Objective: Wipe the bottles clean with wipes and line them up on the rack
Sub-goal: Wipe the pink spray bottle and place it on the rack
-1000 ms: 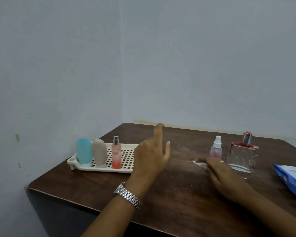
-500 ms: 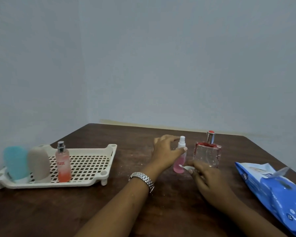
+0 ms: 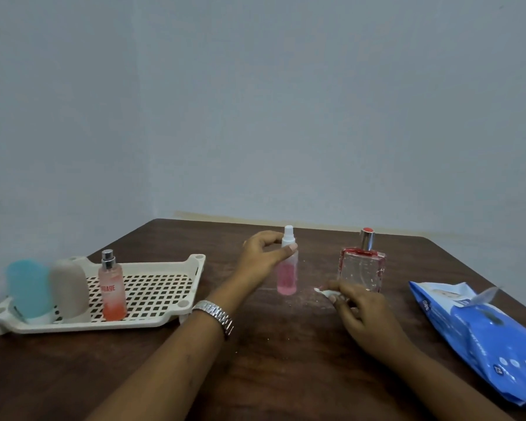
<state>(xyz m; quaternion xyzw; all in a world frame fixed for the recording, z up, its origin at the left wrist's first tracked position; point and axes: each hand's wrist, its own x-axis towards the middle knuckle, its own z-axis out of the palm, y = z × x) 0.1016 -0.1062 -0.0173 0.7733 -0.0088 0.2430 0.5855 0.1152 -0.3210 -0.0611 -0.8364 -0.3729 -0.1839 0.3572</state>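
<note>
A small pink spray bottle with a white cap stands at the table's middle, and my left hand grips it near the neck. My right hand presses a crumpled white wipe onto the table just right of that bottle. Behind my right hand stands a square glass perfume bottle with a silver and red cap. On the left, the cream slotted rack holds a blue bottle, a beige bottle and a tall orange-pink spray bottle in a row at its left end.
A blue pack of wipes with its flap lifted lies at the right edge of the dark wooden table. Pale walls meet in a corner close behind the table. White specks dot the tabletop near the bottles.
My left hand has swung from beside the rack over to the pink spray bottle and closed on it. The view has shifted to the right. My right hand has stayed on the wipe.
</note>
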